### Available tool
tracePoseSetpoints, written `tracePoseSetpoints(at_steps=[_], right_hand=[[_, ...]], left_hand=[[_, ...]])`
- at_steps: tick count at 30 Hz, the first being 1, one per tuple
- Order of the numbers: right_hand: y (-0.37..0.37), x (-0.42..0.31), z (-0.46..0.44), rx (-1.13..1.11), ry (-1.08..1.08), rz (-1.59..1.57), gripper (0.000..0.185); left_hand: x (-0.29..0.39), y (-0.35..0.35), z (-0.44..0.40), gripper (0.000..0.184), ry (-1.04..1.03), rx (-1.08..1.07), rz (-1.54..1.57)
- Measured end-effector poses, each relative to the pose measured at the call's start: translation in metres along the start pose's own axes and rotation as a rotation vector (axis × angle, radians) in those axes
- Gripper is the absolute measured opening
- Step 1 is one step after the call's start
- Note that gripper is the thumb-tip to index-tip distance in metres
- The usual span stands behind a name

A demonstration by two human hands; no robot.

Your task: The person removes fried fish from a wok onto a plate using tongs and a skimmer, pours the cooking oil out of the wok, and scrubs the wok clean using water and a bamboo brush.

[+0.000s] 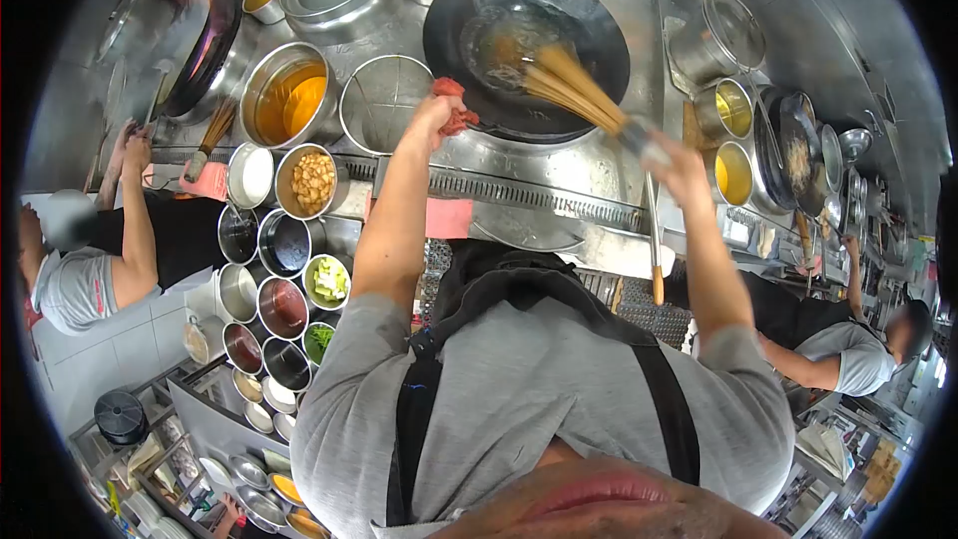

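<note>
A black wok (589, 15) with a loop handle on its far side sits on the steel range, with some liquid in its bottom. At its near left rim my left hand (431, 122) is closed on a red cloth (454, 100); whether it grips a wok handle through the cloth is hidden. My right hand (679, 168), blurred, is wrapped round the grip of a bamboo wok brush (574, 88). The brush's bristles reach into the wok and are smeared by motion. Below my right hand, a wooden-handled utensil (657, 284) lies across the range's front edge.
Left of the wok are a wire-framed strainer (364, 145), a pot of orange liquid (269, 100) and several ingredient tins (279, 240). Yellow-liquid containers (733, 165) stand right. One co-worker (90, 265) works at a flaming wok on the left, another (848, 349) on the right.
</note>
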State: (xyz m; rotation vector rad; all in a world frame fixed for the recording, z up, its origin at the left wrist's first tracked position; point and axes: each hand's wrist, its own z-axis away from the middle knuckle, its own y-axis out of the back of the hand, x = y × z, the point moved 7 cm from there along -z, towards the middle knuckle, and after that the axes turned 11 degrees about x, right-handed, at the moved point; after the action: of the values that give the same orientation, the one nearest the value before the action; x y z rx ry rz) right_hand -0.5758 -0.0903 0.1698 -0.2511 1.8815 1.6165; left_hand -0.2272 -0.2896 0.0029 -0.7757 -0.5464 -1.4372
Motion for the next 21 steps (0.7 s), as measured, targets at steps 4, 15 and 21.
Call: tracePoseSetpoints(at_steps=[4, 15, 21], right_hand=[[-0.064, -0.043, -0.153, -0.05, 0.296, 0.493, 0.044], [-0.103, -0.106, -0.138, -0.214, 0.311, 0.187, 0.047], [-0.04, -0.025, -0.164, 0.0, 0.084, 0.525, 0.046]], left_hand=[[0.0, 0.0, -0.005, 0.038, 0.001, -0.057, -0.076], [-0.006, -0.004, -0.002, 0.02, -0.011, -0.088, -0.077], [0.004, -0.01, 0.008, 0.03, 0.004, -0.103, -0.118]])
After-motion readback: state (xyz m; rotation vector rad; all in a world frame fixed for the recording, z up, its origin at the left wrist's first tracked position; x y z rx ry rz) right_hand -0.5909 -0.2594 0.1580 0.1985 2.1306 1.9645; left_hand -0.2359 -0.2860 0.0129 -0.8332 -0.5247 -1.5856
